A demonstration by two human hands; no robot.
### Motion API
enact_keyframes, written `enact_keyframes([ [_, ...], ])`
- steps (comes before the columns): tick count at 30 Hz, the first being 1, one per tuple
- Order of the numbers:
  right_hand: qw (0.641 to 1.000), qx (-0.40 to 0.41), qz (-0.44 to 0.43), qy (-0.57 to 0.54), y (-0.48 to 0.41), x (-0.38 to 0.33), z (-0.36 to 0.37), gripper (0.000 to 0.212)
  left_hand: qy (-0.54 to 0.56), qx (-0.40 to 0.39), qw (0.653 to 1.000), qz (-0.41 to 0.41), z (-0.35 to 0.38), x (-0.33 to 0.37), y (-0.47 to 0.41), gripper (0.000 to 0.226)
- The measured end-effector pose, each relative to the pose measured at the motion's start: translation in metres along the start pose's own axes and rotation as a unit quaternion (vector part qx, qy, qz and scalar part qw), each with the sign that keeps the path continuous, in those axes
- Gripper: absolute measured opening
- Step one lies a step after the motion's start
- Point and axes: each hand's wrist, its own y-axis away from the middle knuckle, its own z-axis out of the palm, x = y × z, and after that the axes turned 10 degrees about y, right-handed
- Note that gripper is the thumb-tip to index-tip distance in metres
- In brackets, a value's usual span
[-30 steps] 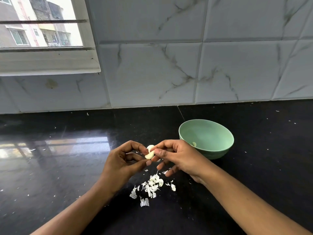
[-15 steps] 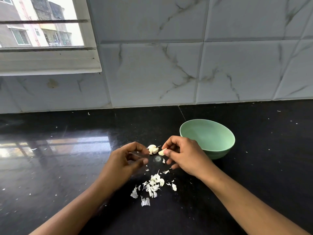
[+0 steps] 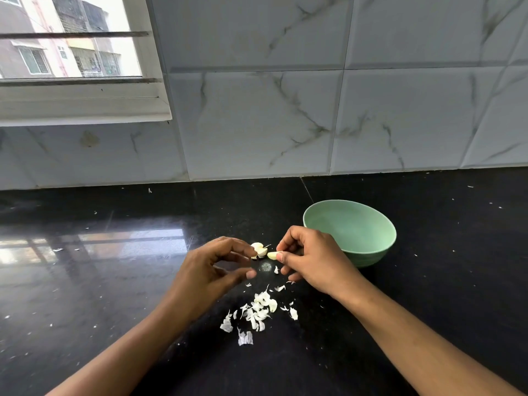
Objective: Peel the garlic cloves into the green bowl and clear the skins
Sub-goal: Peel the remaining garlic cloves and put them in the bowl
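Right hand (image 3: 314,264) is low over the glossy black stone desk (image 3: 114,287), its grip pinching a small pale peeled garlic clove (image 3: 272,255) between thumb and forefinger, the clove's tip poking out to the left. Just beside it, a white lump of unpeeled garlic (image 3: 258,249) sits at the left hand's forefinger tip. Left hand (image 3: 211,270) is curled, thumb held well apart from that forefinger; whether its grip actually clamps the lump, I cannot tell. The round pale green plastic bowl (image 3: 371,241) stands on the desk just behind the right hand, partly hidden by the knuckles. Nearer the camera, between the two forearms, lies a loose heap of white papery garlic skins (image 3: 258,311), with stray flecks scattered across the desk.
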Motion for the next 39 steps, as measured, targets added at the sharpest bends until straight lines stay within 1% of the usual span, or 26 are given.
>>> enact_keyframes([
  [2,1.0,-0.001,-0.003,0.0,-0.0003,-0.0003,0.0003,0.008,-0.007,-0.003,1.0,0.023,0.0014,-0.0005,0.0007,0.02],
  [6,0.999,-0.023,0.005,-0.03,-0.0004,-0.0011,-0.0005,0.008,0.049,0.038,0.998,-0.01,0.0029,0.0036,0.0031,0.013],
  [9,0.986,-0.08,0.038,-0.143,0.001,-0.0031,0.0001,0.01,0.028,0.052,0.998,0.003,0.0011,0.0049,0.0038,0.045],
  [10,0.979,-0.094,0.048,-0.176,0.0016,-0.004,0.0001,0.011,0.023,0.048,0.999,0.006,0.0008,0.0048,0.0039,0.048],
  [11,0.973,-0.104,0.055,-0.197,0.0021,-0.0049,-0.0001,0.011,0.027,0.036,0.999,0.007,0.001,0.0042,0.0037,0.043],
  [12,0.97,-0.11,0.059,-0.21,0.0026,-0.0056,-0.0003,0.011,0.027,0.018,0.999,0.009,0.0015,0.0025,0.0034,0.03],
  [13,0.968,-0.113,0.062,-0.216,0.0029,-0.006,-0.0005,0.011,0.013,-0.005,1.0,0.016,0.0026,0.0009,0.0033,0.016],
  [14,0.967,-0.113,0.064,-0.219,0.003,-0.006,-0.0009,0.011,-0.016,-0.024,0.999,0.035,0.0038,-0.0007,0.0033,0.011],
  [16,0.968,-0.111,0.065,-0.217,0.0028,-0.0062,-0.0015,0.011,-0.076,-0.042,0.993,0.079,0.0054,-0.0012,0.0043,0.017],
  [17,0.968,-0.109,0.064,-0.216,0.0025,-0.0062,-0.0014,0.011,-0.073,-0.039,0.993,0.089,0.0055,0.0007,0.0042,0.02],
  [19,0.966,-0.107,0.066,-0.224,0.0015,-0.0059,-0.0019,0.01,-0.033,-0.005,0.996,0.085,0.0045,0.0029,0.0042,0.023],
  [21,0.958,-0.12,0.076,-0.249,0.0014,-0.006,-0.0032,0.008,0.01,0.04,0.998,0.052,0.0025,0.0056,0.0045,0.016],
  [22,0.952,-0.132,0.08,-0.264,0.0015,-0.0062,-0.004,0.007,0.015,0.054,0.997,0.045,0.0013,0.0066,0.0051,0.011],
  [23,0.947,-0.145,0.083,-0.276,0.002,-0.0063,-0.0047,0.006,0.008,0.069,0.996,0.049,0.0004,0.0084,0.0053,0.019],
  [24,0.942,-0.157,0.085,-0.283,0.0024,-0.0066,-0.0049,0.006,-0.009,0.078,0.995,0.056,-0.0007,0.0086,0.006,0.036],
  [25,0.939,-0.166,0.086,-0.288,0.0028,-0.0069,-0.005,0.006,-0.023,0.082,0.995,0.057,-0.0011,0.0083,0.0062,0.047],
  [26,0.937,-0.173,0.087,-0.291,0.0031,-0.0071,-0.0048,0.007,-0.021,0.076,0.995,0.057,-0.0009,0.0072,0.0066,0.049],
  [27,0.936,-0.176,0.087,-0.293,0.0032,-0.0073,-0.0047,0.008,-0.018,0.059,0.996,0.059,-0.0003,0.0069,0.006,0.039],
  [28,0.935,-0.176,0.087,-0.294,0.003,-0.0074,-0.0047,0.009,-0.029,0.036,0.997,0.066,0.0008,0.0046,0.0056,0.024],
  [29,0.935,-0.174,0.089,-0.295,0.0028,-0.0072,-0.005,0.009,-0.041,0.014,0.996,0.072,0.003,0.0038,0.0052,0.025],
  [31,0.935,-0.17,0.091,-0.298,0.0023,-0.0076,-0.0058,0.008,-0.052,-0.007,0.994,0.095,0.0045,0.0003,0.0046,0.041],
  [34,0.93,-0.173,0.093,-0.311,0.0018,-0.0072,-0.0068,0.005,-0.063,-0.003,0.987,0.146,0.0022,-0.0003,0.0038,0.049],
  [35,0.927,-0.178,0.094,-0.316,0.0016,-0.007,-0.0071,0.004,-0.067,0.013,0.986,0.154,0.0012,-0.0006,0.0034,0.046],
  [36,0.924,-0.185,0.094,-0.32,0.0018,-0.0067,-0.0072,0.004,-0.065,0.034,0.986,0.151,0.0004,0.0007,0.003,0.038],
  [38,0.919,-0.204,0.092,-0.325,0.0019,-0.0063,-0.0071,0.004,-0.053,0.067,0.987,0.137,-0.0002,0.0024,0.003,0.01],
  [39,0.916,-0.214,0.091,-0.327,0.0024,-0.0065,-0.0069,0.004,-0.049,0.078,0.987,0.133,0.0002,0.0035,0.0035,0.01],
])
